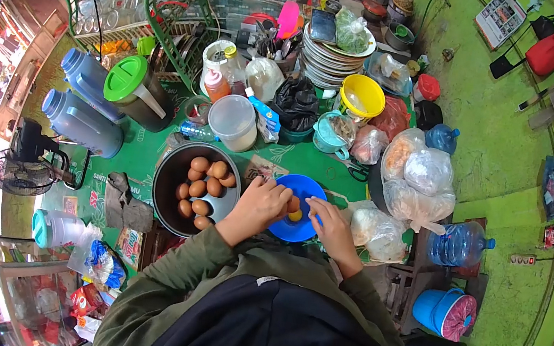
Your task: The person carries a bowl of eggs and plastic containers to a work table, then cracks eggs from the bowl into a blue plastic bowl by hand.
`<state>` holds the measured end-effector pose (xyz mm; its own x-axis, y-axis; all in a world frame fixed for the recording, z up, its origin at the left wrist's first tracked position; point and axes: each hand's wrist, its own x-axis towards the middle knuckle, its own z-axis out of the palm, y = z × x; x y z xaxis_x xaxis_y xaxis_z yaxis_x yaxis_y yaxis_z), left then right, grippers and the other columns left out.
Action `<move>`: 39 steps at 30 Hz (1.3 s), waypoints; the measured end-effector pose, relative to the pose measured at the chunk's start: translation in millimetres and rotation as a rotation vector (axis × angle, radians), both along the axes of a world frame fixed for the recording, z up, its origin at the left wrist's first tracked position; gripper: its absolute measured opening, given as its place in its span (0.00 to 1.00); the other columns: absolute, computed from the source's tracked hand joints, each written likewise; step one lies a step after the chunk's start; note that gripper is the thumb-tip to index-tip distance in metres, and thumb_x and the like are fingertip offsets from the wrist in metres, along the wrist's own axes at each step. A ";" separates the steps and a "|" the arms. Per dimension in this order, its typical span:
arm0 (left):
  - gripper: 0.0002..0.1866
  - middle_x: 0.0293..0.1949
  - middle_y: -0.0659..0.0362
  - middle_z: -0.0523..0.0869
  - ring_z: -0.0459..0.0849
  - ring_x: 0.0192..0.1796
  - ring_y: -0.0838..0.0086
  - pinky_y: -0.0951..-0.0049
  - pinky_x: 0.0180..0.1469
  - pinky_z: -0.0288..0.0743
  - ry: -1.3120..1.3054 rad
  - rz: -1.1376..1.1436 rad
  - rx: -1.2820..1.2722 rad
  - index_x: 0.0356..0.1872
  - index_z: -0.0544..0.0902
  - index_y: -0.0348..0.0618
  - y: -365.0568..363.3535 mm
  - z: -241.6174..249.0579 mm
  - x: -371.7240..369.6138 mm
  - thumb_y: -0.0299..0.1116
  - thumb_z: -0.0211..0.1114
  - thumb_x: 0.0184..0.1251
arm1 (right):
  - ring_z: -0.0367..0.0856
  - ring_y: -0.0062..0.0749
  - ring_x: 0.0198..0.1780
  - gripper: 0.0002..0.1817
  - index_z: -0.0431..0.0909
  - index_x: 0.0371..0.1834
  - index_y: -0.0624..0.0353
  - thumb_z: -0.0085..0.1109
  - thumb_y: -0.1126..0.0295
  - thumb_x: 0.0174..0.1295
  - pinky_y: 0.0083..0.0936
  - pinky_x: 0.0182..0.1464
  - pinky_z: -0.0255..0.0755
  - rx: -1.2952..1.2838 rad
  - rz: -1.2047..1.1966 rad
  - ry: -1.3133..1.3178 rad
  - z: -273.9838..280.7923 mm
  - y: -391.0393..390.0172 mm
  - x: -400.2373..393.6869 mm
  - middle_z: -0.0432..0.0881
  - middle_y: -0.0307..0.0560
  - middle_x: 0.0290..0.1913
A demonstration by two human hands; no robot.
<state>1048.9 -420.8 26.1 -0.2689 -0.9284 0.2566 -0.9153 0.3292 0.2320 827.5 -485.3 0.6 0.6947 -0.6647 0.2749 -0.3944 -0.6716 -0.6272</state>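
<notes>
Above the blue bowl (pixel 299 228), my left hand (pixel 259 205) is closed around a brown egg (pixel 294 205), part of which shows at the fingertips. Inside the bowl, just below the egg, lies a yellow yolk (pixel 295 216). At the bowl's right side is my right hand (pixel 331 228), its fingers bent, slightly apart and seemingly holding nothing. Beside my left forearm stands a dark metal pot (pixel 162 182) with several whole brown eggs (pixel 199 165) in it.
Behind the bowl stand a white plastic tub (pixel 233 122), a turquoise container (pixel 329 135) and a yellow bucket (pixel 363 95). Filled plastic bags (pixel 424 171) crowd the right, with scissors (pixel 359 172) close by. Jugs (pixel 84 123) and a fan (pixel 31 154) are left.
</notes>
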 end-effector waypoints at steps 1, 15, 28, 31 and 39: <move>0.17 0.35 0.60 0.78 0.78 0.42 0.66 0.64 0.43 0.66 -0.056 0.010 0.022 0.38 0.73 0.46 -1.2 -9.4 0.3 0.36 0.72 0.53 | 0.81 0.45 0.55 0.23 0.77 0.62 0.56 0.64 0.76 0.62 0.36 0.56 0.76 -0.001 -0.001 -0.001 -6.4 2.9 -1.4 0.82 0.49 0.55; 0.20 0.34 0.61 0.79 0.78 0.40 0.66 0.64 0.42 0.63 0.003 0.119 -0.035 0.40 0.73 0.47 2.3 -11.8 -4.8 0.38 0.74 0.52 | 0.79 0.42 0.46 0.32 0.71 0.69 0.53 0.67 0.74 0.58 0.37 0.51 0.73 -0.057 -0.077 0.030 -1.0 1.0 2.3 0.81 0.44 0.44; 0.21 0.37 0.57 0.87 0.86 0.39 0.63 0.63 0.43 0.76 0.532 0.260 0.128 0.45 0.79 0.41 3.2 -21.4 -3.5 0.37 0.77 0.55 | 0.80 0.37 0.46 0.25 0.76 0.64 0.55 0.67 0.69 0.62 0.34 0.51 0.74 0.171 -0.161 0.041 -25.4 -1.9 -2.0 0.83 0.44 0.48; 0.18 0.40 0.55 0.89 0.89 0.42 0.69 0.70 0.46 0.80 0.920 0.384 0.324 0.44 0.81 0.37 1.1 -22.5 -2.0 0.37 0.76 0.61 | 0.82 0.29 0.48 0.23 0.77 0.62 0.60 0.67 0.72 0.64 0.28 0.54 0.75 0.578 -0.208 -0.194 -23.7 -10.3 -5.2 0.84 0.44 0.51; 0.20 0.43 0.63 0.86 0.80 0.40 0.85 0.82 0.44 0.75 1.473 0.348 0.689 0.52 0.83 0.37 -2.8 -28.3 5.4 0.38 0.73 0.66 | 0.80 0.22 0.54 0.23 0.76 0.65 0.64 0.64 0.69 0.69 0.21 0.59 0.72 0.965 -0.018 -0.449 -4.5 -22.4 6.5 0.83 0.42 0.54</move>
